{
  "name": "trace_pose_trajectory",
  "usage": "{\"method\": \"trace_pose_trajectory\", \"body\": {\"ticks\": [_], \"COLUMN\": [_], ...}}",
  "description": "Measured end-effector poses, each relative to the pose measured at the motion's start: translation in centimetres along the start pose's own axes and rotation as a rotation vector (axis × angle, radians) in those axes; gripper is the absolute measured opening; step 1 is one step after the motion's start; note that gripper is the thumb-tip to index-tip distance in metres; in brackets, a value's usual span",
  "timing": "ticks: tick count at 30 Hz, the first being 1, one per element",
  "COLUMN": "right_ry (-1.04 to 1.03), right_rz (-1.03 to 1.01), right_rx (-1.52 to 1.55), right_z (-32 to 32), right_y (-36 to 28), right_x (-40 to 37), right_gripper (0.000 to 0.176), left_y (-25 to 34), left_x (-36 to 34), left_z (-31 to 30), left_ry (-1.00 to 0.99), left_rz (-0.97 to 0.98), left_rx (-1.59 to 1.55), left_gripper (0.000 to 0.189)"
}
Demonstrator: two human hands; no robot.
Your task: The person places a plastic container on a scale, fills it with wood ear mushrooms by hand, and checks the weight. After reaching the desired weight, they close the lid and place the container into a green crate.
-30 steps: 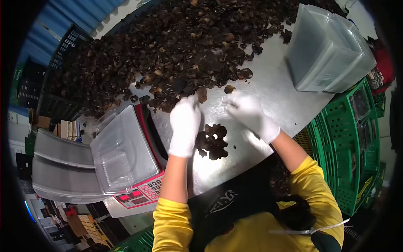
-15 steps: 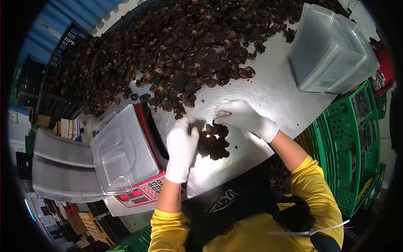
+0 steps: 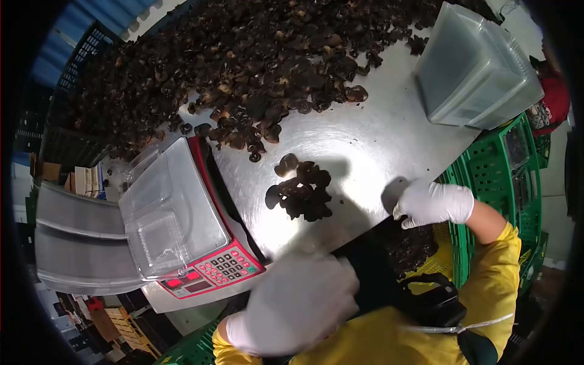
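A small cluster of dark wood ear mushrooms point(image 3: 307, 193) lies on the steel table, with neither hand touching it. My left hand point(image 3: 298, 304), in a white glove, is smeared by motion over my lap, below the table's front edge; its fingers cannot be made out. At the table's right front edge, my gloved right hand point(image 3: 435, 204) has its fingers curled downward over a yellow crate point(image 3: 447, 258) of dark mushrooms point(image 3: 410, 249). Whatever those fingers hold, if anything, is hidden.
A large heap of wood ears point(image 3: 243, 67) covers the far table point(image 3: 371, 137). On the left, a red scale point(image 3: 228, 264) carries a clear plastic box point(image 3: 161, 240). Stacked clear containers point(image 3: 474, 73) stand at the right, above green crates point(image 3: 486, 176).
Both hands have left the mushroom cluster. My left hand has come back toward my body, and my right hand has moved right to the table's edge. Another mushroom piece shows at the cluster's left side.
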State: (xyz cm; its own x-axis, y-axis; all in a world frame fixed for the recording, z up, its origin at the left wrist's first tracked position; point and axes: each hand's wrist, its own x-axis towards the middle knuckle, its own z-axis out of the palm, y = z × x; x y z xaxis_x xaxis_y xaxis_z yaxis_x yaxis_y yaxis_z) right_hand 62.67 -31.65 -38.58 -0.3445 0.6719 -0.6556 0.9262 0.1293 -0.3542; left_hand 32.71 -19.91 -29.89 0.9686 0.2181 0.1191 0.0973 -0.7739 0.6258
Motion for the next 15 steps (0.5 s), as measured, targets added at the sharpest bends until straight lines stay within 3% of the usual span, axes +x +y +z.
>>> {"method": "trace_pose_trajectory", "body": {"ticks": [1,3,5,6,7,9,10,11,12,13,14,15], "right_ry": [0.026,0.489,0.707,0.732,0.758,1.154,1.232,1.316,1.289,1.256,1.159,1.157], "right_rz": [0.061,-0.031,0.014,0.041,0.058,0.001,0.037,0.077,0.087,0.095,0.098,0.098], "right_rx": [0.014,0.075,0.142,0.149,0.164,0.05,-0.02,-0.089,-0.145,-0.209,-0.181,-0.191], "right_z": [-1.1,-0.3,-2.2,-4.1,-6.1,-7.7,-9.1,-10.2,-10.6,-10.8,-11.1,-10.9], "right_y": [-1.0,0.2,0.2,0.0,-0.3,1.1,0.6,0.6,1.3,2.0,2.4,2.6], "right_x": [-0.3,1.8,5.9,7.6,9.7,16.6,18.6,20.1,22.1,23.9,24.4,23.9], "right_gripper": [0.022,0.02,0.02,0.022,0.024,0.031,0.035,0.039,0.043,0.047,0.041,0.041], "left_y": [1.1,4.1,5.4,5.2,5.4,6.2,6.3,5.9,5.3,4.8,2.5,0.7], "left_x": [-0.7,3.9,-0.7,0.3,0.6,0.9,1.4,2.1,2.8,3.9,3.9,4.9], "left_z": [0.2,-4.4,-2.9,-4.4,-4.6,-4.3,-3.3,-1.6,-0.1,0.8,4.2,5.3], "left_ry": [-0.044,-0.851,0.01,-0.109,-0.099,-0.168,-0.167,-0.134,-0.103,-0.198,0.104,-0.019], "left_rz": [0.107,-0.042,0.237,0.359,0.342,0.263,0.246,0.286,0.317,0.215,0.251,0.122], "left_rx": [-0.02,-0.259,-0.098,-0.002,0.008,0.105,0.108,0.116,0.127,0.275,0.431,0.387], "left_gripper": [0.017,0.05,0.042,0.045,0.045,0.046,0.046,0.029,0.021,0.019,0.011,0.008]}}
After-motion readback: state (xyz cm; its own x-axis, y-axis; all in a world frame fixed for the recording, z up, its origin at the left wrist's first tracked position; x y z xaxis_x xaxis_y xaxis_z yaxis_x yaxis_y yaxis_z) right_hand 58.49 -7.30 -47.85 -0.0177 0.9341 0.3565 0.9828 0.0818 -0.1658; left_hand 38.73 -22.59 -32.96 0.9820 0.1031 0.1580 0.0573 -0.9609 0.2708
